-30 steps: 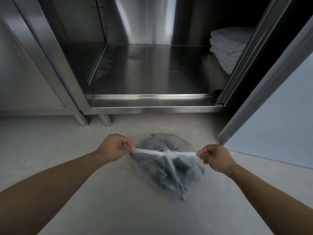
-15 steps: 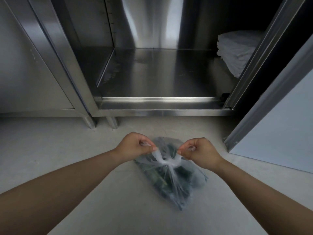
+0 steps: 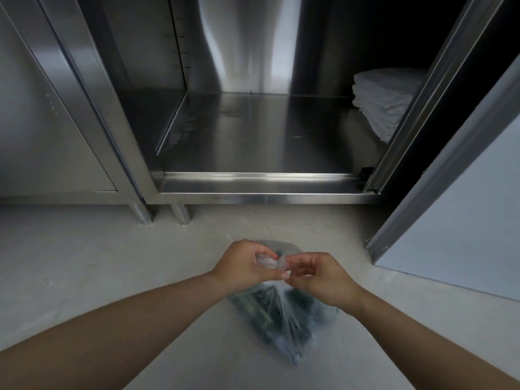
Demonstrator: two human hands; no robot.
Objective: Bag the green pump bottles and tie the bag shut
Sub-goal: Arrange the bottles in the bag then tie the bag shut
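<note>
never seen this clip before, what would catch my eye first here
Two bare hands meet low in the middle: the left hand and right hand pinch the twisted ends of a clear plastic bag lying on the pale floor, dark green contents showing through. Behind stands an open steel cabinet, with folded white towels at its right.

Commercial kitchen or utility room: stainless steel cabinet (image 3: pixel 253 142), stacked white cloths (image 3: pixel 385 99) inside, bare concrete floor (image 3: pixel 84 263)
</note>
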